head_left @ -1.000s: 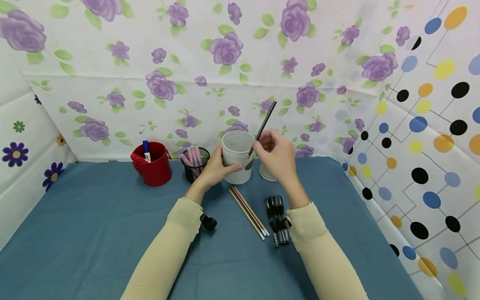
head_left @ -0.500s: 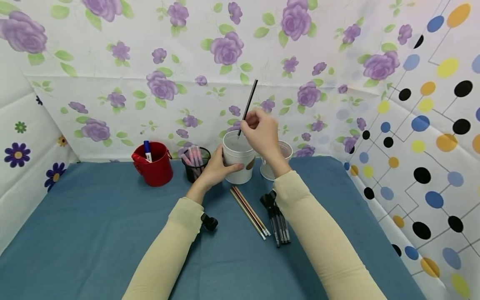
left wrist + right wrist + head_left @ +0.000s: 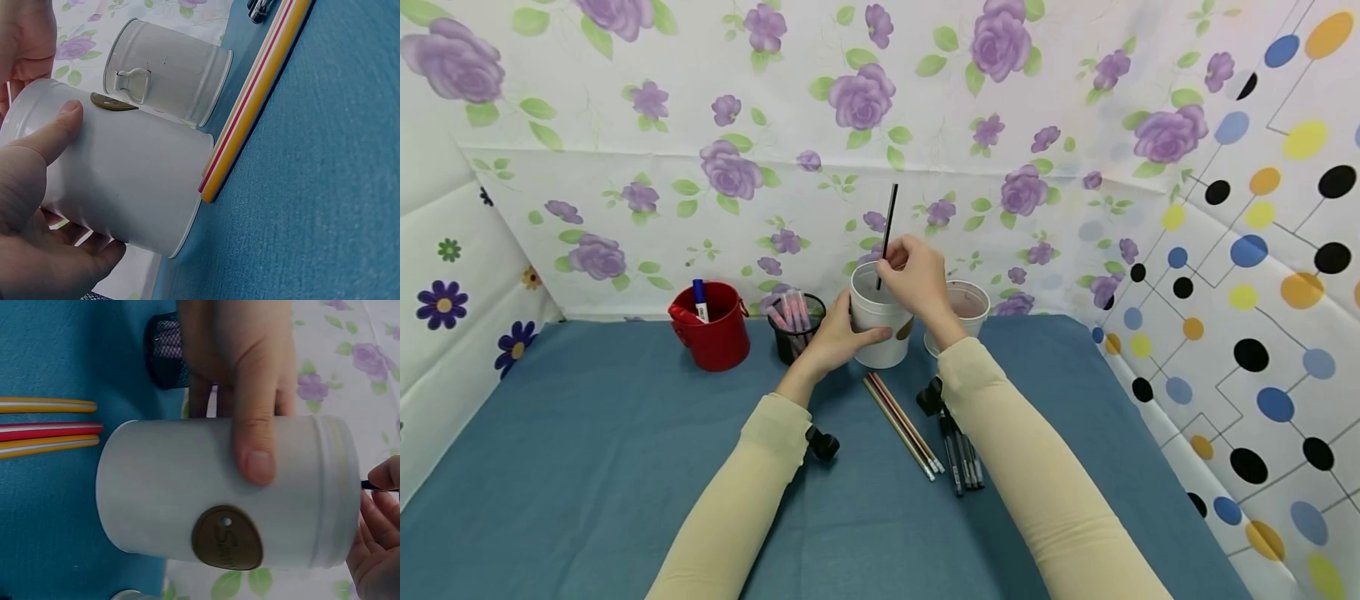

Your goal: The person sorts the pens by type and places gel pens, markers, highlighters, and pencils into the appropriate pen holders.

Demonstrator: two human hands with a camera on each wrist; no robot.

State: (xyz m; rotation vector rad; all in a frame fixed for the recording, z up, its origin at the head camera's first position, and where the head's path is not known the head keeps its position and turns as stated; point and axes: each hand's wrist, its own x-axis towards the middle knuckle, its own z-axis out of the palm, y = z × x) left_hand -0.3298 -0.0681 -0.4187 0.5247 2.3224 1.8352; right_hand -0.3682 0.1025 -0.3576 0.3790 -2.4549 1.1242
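My left hand (image 3: 831,342) grips a white pot (image 3: 874,357) from its left side, thumb across the front and fingers round the back. A brown oval label (image 3: 228,537) shows on the pot in the right wrist view. My right hand (image 3: 917,275) pinches a slim black pencil (image 3: 889,221) over the pot's mouth. The pencil stands nearly upright, its lower end inside the rim and its upper part rising above the fingers. In the left wrist view the pot (image 3: 137,169) stands beside a second white pot (image 3: 175,69), which has a small side loop.
Several pencils (image 3: 902,425) lie on the blue cloth (image 3: 625,483) in front of the pot. Black pens (image 3: 966,458) lie partly under my right forearm. To the left stand a black mesh holder (image 3: 785,346) with pink pens and a red bucket (image 3: 718,342) with markers.
My right hand has carried the pencil leftward from beside the pot to over its mouth, then lowered it so its end is inside. My left hand keeps its grip on the pot.
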